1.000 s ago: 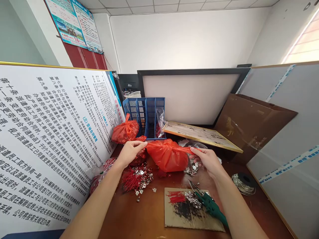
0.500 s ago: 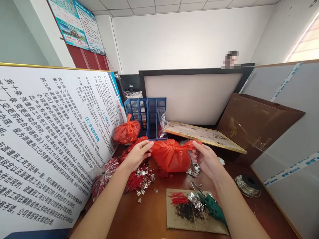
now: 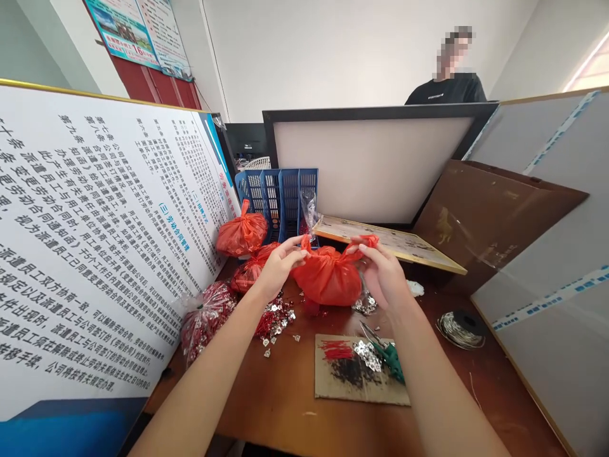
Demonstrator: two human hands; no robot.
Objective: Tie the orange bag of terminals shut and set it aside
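A full red plastic bag point(image 3: 328, 279) is pinched at its two top ends between my hands. My left hand point(image 3: 284, 263) grips the left end, and my right hand point(image 3: 378, 270) grips the right end, its tip sticking up above the fingers. What is inside the bag cannot be made out. Left of it are another red bag point(image 3: 250, 274) and a knotted red bag point(image 3: 242, 231). Below my left hand lies a loose pile of red wires with small metal pieces point(image 3: 280, 320). More such pieces point(image 3: 365, 304) lie behind my right hand.
A cardboard sheet point(image 3: 328, 387) bears red wires point(image 3: 337, 350), metal pieces and a green-handled tool point(image 3: 391, 362). Around are a clear bag point(image 3: 209, 317), a wire spool point(image 3: 461, 330), a blue file rack point(image 3: 280, 197), a framed panel point(image 3: 394, 244) and a brown box point(image 3: 490, 235). A person point(image 3: 447, 92) stands behind the partition.
My hands have come closer together, drawing the bag's ends inward and upward. The camera view has tilted down, and the person behind the partition shows higher, with shoulders visible.
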